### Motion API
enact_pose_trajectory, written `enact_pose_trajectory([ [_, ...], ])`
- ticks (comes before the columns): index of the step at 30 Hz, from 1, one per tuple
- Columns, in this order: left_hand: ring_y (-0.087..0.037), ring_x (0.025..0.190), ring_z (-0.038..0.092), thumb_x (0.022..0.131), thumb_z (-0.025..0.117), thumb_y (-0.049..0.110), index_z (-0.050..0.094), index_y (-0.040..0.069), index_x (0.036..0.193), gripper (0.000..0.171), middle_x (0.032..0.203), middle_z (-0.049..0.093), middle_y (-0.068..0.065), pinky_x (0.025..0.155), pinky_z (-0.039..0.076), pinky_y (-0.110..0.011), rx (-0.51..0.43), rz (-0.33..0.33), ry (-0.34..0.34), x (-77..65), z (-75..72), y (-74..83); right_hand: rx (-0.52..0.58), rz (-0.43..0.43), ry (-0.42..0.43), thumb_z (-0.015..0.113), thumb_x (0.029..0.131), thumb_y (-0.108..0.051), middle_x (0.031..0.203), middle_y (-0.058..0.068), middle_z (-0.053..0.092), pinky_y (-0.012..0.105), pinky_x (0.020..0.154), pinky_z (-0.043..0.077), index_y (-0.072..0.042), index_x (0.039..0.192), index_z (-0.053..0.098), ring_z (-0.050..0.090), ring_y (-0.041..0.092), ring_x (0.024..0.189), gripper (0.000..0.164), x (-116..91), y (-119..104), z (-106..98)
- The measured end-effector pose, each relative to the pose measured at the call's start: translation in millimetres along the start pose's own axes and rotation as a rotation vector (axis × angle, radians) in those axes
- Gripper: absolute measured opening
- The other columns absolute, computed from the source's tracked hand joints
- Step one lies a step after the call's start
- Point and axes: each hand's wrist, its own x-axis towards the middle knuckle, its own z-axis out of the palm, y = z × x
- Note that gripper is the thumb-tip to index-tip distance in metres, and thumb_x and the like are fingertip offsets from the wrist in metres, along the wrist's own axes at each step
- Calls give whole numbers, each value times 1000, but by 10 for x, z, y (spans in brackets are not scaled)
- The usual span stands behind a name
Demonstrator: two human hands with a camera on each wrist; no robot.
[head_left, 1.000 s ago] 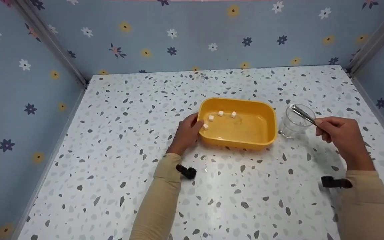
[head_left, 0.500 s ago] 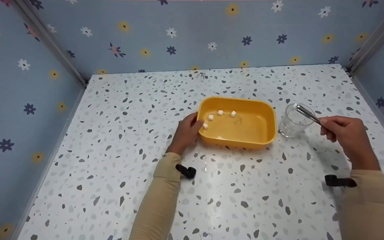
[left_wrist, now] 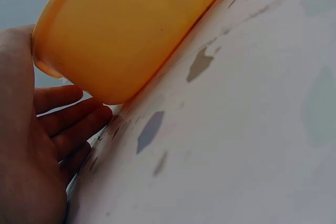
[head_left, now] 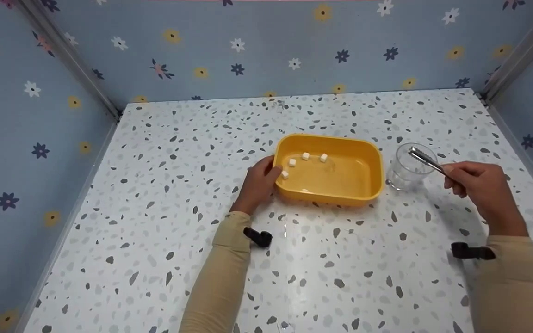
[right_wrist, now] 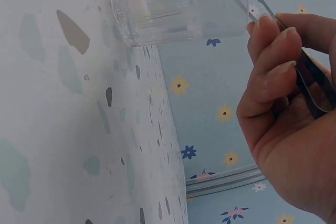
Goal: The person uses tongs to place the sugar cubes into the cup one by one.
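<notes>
In the head view my left hand [head_left: 258, 183] holds the left end of a yellow plastic tub [head_left: 331, 200], thumb over the rim. Its other fingers lie against the tub's outer wall in the left wrist view. Several small white cubes [head_left: 305, 156] lie inside the tub towards its left end. To the right stands a clear glass [head_left: 401, 178], upright on the table. My right hand [head_left: 474, 182] pinches metal tongs [head_left: 428, 162], whose serrated tips reach over the glass's mouth. In the right wrist view the tong arms are spread apart, with nothing between the tips.
The white speckled table [head_left: 340, 259] runs back to a blue flowered wall [head_left: 266, 51]. Similar panels [head_left: 7, 152] close off the left and right sides. A black wrist mount [head_left: 258, 237] sits on each tan sleeve.
My right hand and the tongs have shifted a little to the right over the glass, mostly in the first half second. My left hand, the tub and the cubes have stayed in place.
</notes>
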Motion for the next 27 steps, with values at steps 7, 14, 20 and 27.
enact_pose_trajectory([
  [7,-13,126,52,100,52,37,53,12,144,51,140,57,-1,110,39,-33,1,-21,-3,-7,-5,22,-7,-8,-3,66,98,-23,72,7,65,26,52,47,8,107,72,54,15,59,33,-5,-4,-8],
  [14,-13,125,53,100,52,36,54,12,144,50,139,58,-1,108,40,-34,-1,-5,-4,-13,-9,23,8,-2,2,67,97,-24,71,7,66,26,52,47,8,102,71,54,16,58,33,-19,-27,-5],
  [20,-11,122,54,101,53,35,55,13,143,48,137,59,0,107,41,-33,-11,19,4,-21,-14,18,28,4,9,67,97,-25,71,7,67,26,52,47,7,101,72,54,15,59,33,-26,-82,15],
  [27,-12,125,53,101,53,35,54,12,144,49,139,58,-1,108,40,-32,-14,7,1,-18,-17,19,155,6,5,69,96,-20,70,9,66,25,50,47,10,100,71,54,15,57,30,-23,-122,54],
])
